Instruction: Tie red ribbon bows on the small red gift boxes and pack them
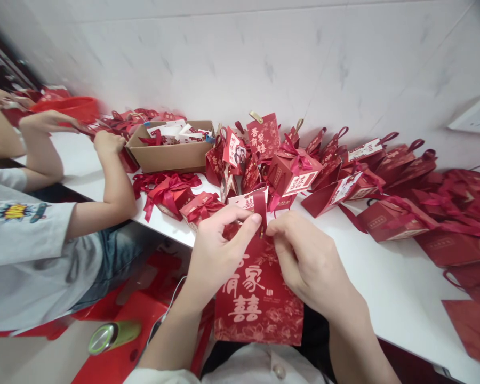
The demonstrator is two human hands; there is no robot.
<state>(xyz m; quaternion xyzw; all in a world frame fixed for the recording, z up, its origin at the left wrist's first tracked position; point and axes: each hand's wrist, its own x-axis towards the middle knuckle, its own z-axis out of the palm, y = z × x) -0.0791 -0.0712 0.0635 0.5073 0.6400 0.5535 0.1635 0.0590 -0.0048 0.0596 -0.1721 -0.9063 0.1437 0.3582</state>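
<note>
Bag + hands:
- Red bag [260,304] w/ pale lettering hangs in front of the person's chest, below the near edge of the white table [400,288], held off the tabletop, upright, print side to the camera.
- Left hand [216,250]: thumb + forefinger pinched shut on the ribbon [260,205] at the bag's top edge.
- Right hand [308,261]: fingertips closed on the bag's top edge just beside the ribbon's foot. The hands are close together, nearly touching.
- Ribbon stands up as a short loop. A small gold bit shows at its base; can't tell what it is.

Judgement on doing this well: keep the pinch right at the ribbon's base, top edge flat + taut between the hands, light pressure so the paper doesn't crease. Work close to the body, where there is room.

Around:
- Pile of red boxes + bags [384,176] runs along the wall and takes most of the far tabletop.
- Co-worker's arm [112,186] rests on the table at left, their hands at more red things.
- Cardboard box [164,154], open, w/ cards inside.
- Bowed boxes [172,194] sit just beyond the left hand, nearest obstacle if the bag goes fwd.
- Green can [114,335] lies low at left, well apart.
</note>
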